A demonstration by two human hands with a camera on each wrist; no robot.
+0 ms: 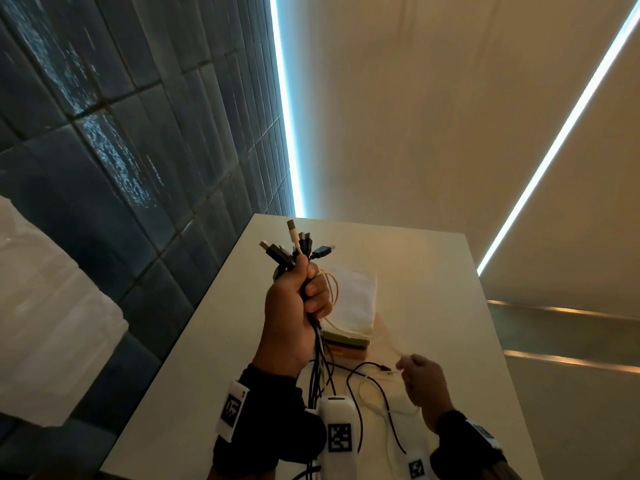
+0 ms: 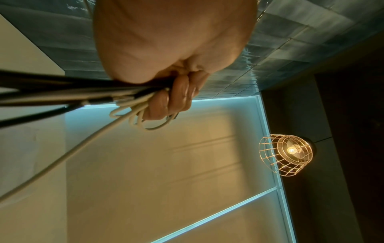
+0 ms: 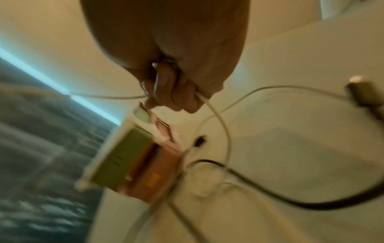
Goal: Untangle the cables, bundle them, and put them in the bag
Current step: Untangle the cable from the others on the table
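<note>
My left hand point(image 1: 304, 299) is raised above the white table point(image 1: 433, 306) and grips a bundle of black and white cables point(image 1: 294, 249), plug ends fanned out above the fist. The loose lengths hang down from the fist to the table. In the left wrist view the fingers point(image 2: 178, 98) curl round the cables point(image 2: 124, 102), with white loops beside them. My right hand point(image 1: 420, 379), lower right, pinches a thin white cable point(image 3: 216, 113). A black cable point(image 1: 367, 372) loops on the table between the hands. A white cloth bag point(image 1: 353, 299) lies on a stack of coloured flat items.
The stack point(image 3: 133, 161) of green, orange and pink flat items sits mid-table under the bag. A dark tiled wall point(image 1: 121, 150) runs along the table's left. A caged lamp point(image 2: 288, 152) hangs overhead. The right wrist view is blurred.
</note>
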